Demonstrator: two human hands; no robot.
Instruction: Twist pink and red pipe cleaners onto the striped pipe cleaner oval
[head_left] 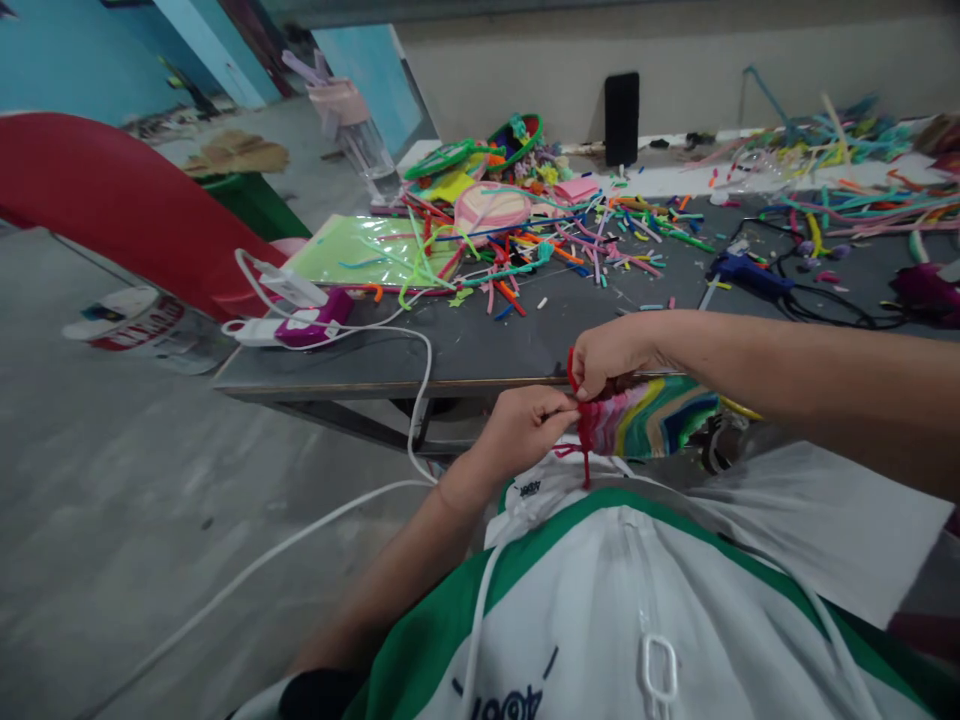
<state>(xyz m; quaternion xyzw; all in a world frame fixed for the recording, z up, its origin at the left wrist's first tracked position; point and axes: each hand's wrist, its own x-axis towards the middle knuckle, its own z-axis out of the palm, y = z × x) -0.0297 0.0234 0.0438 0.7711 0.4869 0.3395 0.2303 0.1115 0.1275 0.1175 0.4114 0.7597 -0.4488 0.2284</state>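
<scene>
A striped, many-coloured piece of pipe-cleaner work (649, 415) hangs over my lap, just below the table's front edge. Its left end is red and pink, with red strands (586, 455) dangling from it. My left hand (529, 425) pinches this red end between thumb and fingers. Right beside it, my right hand (607, 355) is closed on a red pipe cleaner (572, 368) that sticks up above the fingers. The fingertips of both hands almost touch. My right forearm passes above the striped piece.
Cut pipe cleaners (517, 260), a blue glue gun (750, 275), a purple power strip (319, 318) and a tumbler (360, 140) lie or stand on the grey table (487, 350). A white cable (429, 380) hangs over its edge. A phone (622, 120) leans upright behind; a red chair (135, 200) stands left.
</scene>
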